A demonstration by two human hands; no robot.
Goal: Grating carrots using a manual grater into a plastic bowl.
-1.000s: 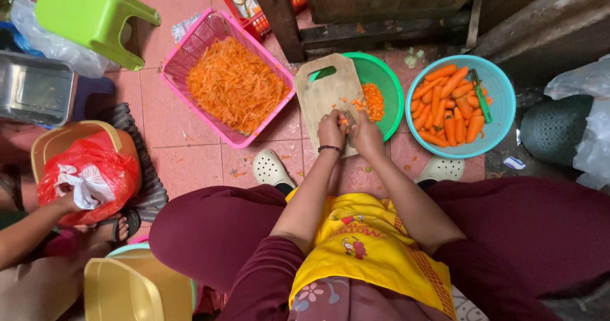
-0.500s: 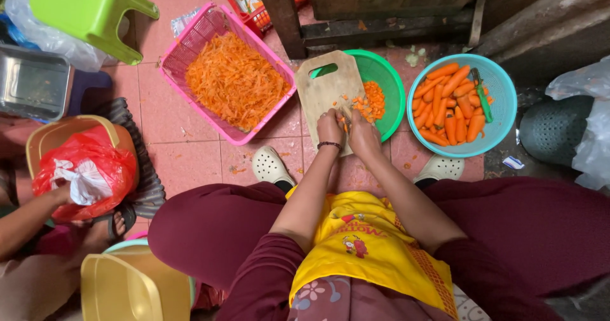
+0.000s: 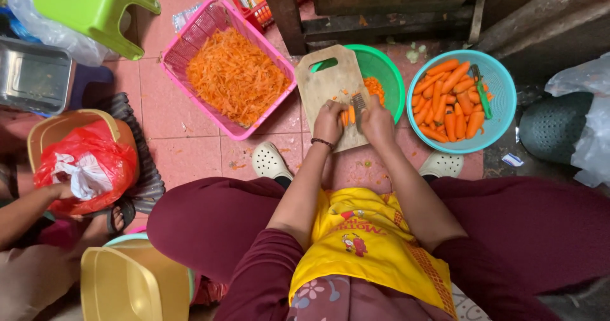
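- Two hands are working at the wooden cutting board (image 3: 330,83), which is lying on the pink tiled floor with its far end resting over a green basin (image 3: 386,80).
- Far left of the board, another person's hand (image 3: 60,191) is touching a red plastic bag (image 3: 86,165) sitting in a yellow basket (image 3: 47,130); it is not the wearer's.
- Just left of the board, a pink basket (image 3: 190,41) is holding a heap of shredded carrot (image 3: 235,76).
- The left hand (image 3: 328,121) is resting on the near part of the board, its grip narrowed around a short carrot piece (image 3: 349,114), pinning it down.
- That piece is looking firm and stiff, light, round enough to roll and likely damp and slippery; holding it near the end away from the blade, fingertips curled back, seems the safest hold.
- The right hand (image 3: 377,121) is closed on the handle of a knife (image 3: 359,104), the blade standing on the board just right of the carrot piece; the handle itself is hidden in the fist.
- Beyond the blade, cut carrot bits (image 3: 375,87) are lying in the green basin.
- Well right of the board, a teal basin (image 3: 502,86) is holding peeled whole carrots (image 3: 448,99) and a green peeler (image 3: 481,91).
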